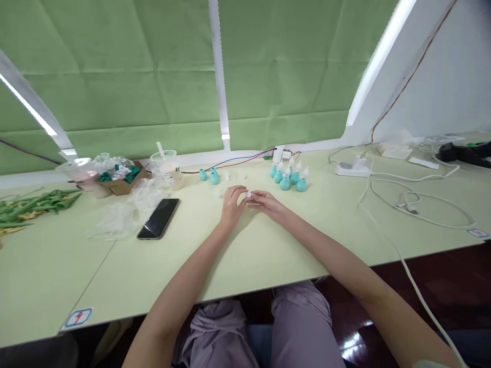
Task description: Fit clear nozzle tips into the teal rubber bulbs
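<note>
My left hand [231, 203] and my right hand [267, 201] meet above the middle of the table. Between their fingertips is a small white round piece [248, 194], pinched from both sides. Beyond the hands, a few small translucent white pieces [227, 176] lie on the tabletop. Behind them to the left stand small turquoise pots [214, 177] without tips. To the right is a cluster of several turquoise pots [284, 183] topped with white flame-shaped tips [306, 172].
A black phone [159, 219] lies left on the table [253, 255], beside crumpled clear plastic [130, 209]. Behind are a drink cup [168, 171] and a cardboard box [123, 186] of scraps. Flowers [34, 207] lie far left. A power strip [351, 170] and white cables [422, 217] spread right.
</note>
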The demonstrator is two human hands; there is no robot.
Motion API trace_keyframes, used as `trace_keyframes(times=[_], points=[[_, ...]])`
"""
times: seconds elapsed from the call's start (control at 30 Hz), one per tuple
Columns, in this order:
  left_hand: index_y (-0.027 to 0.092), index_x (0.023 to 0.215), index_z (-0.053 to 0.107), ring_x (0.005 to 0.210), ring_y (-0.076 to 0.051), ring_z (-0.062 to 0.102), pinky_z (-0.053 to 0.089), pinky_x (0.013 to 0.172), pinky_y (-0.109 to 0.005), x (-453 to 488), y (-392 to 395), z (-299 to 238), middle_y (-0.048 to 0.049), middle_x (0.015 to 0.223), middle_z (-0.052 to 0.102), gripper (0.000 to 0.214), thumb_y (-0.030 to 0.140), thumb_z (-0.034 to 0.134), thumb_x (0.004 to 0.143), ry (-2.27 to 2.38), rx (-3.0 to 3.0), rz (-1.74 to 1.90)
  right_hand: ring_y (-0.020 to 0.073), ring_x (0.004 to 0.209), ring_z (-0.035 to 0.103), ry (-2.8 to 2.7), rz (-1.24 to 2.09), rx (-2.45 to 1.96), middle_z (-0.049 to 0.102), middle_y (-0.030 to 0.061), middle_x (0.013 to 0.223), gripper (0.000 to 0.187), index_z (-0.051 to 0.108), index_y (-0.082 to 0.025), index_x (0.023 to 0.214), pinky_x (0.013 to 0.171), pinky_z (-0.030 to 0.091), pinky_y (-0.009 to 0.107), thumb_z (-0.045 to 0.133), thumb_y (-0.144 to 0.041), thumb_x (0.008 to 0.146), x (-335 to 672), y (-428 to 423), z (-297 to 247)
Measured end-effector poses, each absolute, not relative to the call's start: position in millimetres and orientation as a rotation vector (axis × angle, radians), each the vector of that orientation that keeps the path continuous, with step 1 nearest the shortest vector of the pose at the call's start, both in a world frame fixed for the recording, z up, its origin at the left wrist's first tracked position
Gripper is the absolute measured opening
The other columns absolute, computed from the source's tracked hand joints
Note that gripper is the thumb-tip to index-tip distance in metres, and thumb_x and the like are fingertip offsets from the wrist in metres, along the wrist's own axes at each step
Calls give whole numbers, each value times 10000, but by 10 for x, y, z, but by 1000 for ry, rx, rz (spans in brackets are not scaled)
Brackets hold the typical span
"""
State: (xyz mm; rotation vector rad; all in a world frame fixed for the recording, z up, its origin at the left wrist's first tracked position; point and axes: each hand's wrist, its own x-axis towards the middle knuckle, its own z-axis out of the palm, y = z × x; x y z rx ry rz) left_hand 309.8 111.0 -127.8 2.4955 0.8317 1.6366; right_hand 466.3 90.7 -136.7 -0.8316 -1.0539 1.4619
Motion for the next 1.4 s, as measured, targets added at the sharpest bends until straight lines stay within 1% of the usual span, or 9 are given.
trace_keyframes(times=[0.17,0.27,0.4,0.57,0.7,0.8,1.1,1.23,1.4], points=[[219,1225,439,1169,-265,405,337,936,-402,2822,1297,-1234,-117,1267,468,557,422,633,744,1521,2495,1329,127,640,602,-1229,876,-1338,673,28,762,79,677,-174,776,698,514,287,681,-210,706,4862,1350,-1268],[224,1259,388,1166,-289,391,340,925,-428,2610,1464,-1251,-119,1263,454,721,459,702,654,1786,2316,1176,167,772,613,-1625,334,-1734,679,37,789,87,688,-179,771,738,468,275,614,-142,746,4970,1592,-1202],[247,1206,420,1142,-275,410,341,916,-425,2454,1605,-1332,-92,1221,485,683,443,721,626,1837,2198,967,207,958,575,-1897,-73,-2018,667,65,939,238,655,-192,983,766,420,282,564,-122,775,4976,1730,-1210],[252,1191,420,1137,-270,420,323,913,-417,2417,1643,-1414,-93,1193,513,662,418,724,626,1757,2155,934,226,947,556,-1893,-131,-2051,640,87,999,350,591,-186,1104,739,391,295,619,-176,755,4890,1778,-1201],[249,1162,440,1114,-266,443,315,910,-427,2390,1678,-1436,-89,1172,534,613,400,719,637,1721,2104,927,240,1030,467,-1907,-254,-1935,599,79,1064,232,634,-217,1029,738,352,303,589,-242,803,4778,1843,-1069],[251,1113,489,1102,-265,455,310,911,-430,2364,1712,-1454,-81,1150,549,511,389,696,667,1721,2091,907,242,1050,415,-1982,-325,-1866,574,82,1071,177,675,-234,931,783,303,333,540,-184,827,4627,1918,-991],[256,1005,574,1048,-256,485,320,886,-435,2359,1753,-1484,-49,1102,585,269,357,609,758,1714,2080,924,274,1097,358,-2205,-587,-1825,512,147,1173,333,688,-171,926,851,245,413,424,-25,783,4262,2291,-1186],[251,955,594,993,-233,507,327,874,-428,2383,1755,-1489,-37,1036,612,175,299,571,788,1670,2091,994,281,1086,380,-2214,-575,-1815,578,176,1067,324,695,-135,878,909,242,430,415,-10,773,4193,2422,-1275],[223,884,621,882,-193,540,372,866,-401,2393,1770,-1501,-31,948,632,125,243,577,768,1548,2064,1145,252,1053,425,-2185,-523,-1773,631,128,939,317,696,-185,841,939,264,402,430,-21,790,4148,2464,-1356]])
